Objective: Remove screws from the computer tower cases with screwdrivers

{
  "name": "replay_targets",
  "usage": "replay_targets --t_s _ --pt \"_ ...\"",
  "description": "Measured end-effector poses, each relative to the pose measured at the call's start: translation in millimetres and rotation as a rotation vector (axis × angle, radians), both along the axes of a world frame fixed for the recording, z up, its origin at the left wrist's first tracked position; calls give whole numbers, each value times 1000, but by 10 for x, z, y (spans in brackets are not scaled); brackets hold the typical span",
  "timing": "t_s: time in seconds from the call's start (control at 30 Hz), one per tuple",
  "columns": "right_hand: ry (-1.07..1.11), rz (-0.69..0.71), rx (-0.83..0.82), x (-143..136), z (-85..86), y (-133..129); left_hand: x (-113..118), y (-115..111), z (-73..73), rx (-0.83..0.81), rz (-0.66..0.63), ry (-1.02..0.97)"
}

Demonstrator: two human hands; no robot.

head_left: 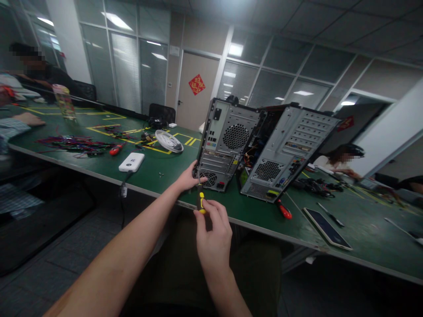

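Observation:
Two computer cases stand upright on the green table, their back panels facing me. My left hand (190, 177) is at the lower left edge of the left case (228, 141), its thumb stretched out across the panel beside the round fan grille. My right hand (214, 226) holds a yellow and black screwdriver (201, 200) between thumb and fingers. The screwdriver's shaft points up at the lower left of that panel, close to my left thumb; its tip is too small to make out. To the right, the second case (284, 154) stands angled, untouched by either hand.
A white power bank (131, 162) with a cable, a red screwdriver (116, 150), wires (77, 144) and a white basket (169, 141) lie left. Another red screwdriver (284, 210), a tablet (327, 228) and black cables (319, 187) lie right. People sit at both sides.

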State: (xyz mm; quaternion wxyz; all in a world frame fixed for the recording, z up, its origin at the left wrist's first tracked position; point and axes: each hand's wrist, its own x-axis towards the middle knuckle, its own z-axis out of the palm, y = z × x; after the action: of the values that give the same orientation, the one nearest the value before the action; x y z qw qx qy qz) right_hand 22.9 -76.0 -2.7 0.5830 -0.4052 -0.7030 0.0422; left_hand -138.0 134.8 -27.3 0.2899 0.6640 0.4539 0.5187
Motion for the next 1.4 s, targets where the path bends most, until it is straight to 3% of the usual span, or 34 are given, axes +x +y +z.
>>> replay_targets --t_s 1.23,1.4 --pt "42 16 -19 -12 -25 40 2 -24 29 -17 38 35" --pt "-27 99 -35 -6 -37 71 3 -6 10 -30 19 11"
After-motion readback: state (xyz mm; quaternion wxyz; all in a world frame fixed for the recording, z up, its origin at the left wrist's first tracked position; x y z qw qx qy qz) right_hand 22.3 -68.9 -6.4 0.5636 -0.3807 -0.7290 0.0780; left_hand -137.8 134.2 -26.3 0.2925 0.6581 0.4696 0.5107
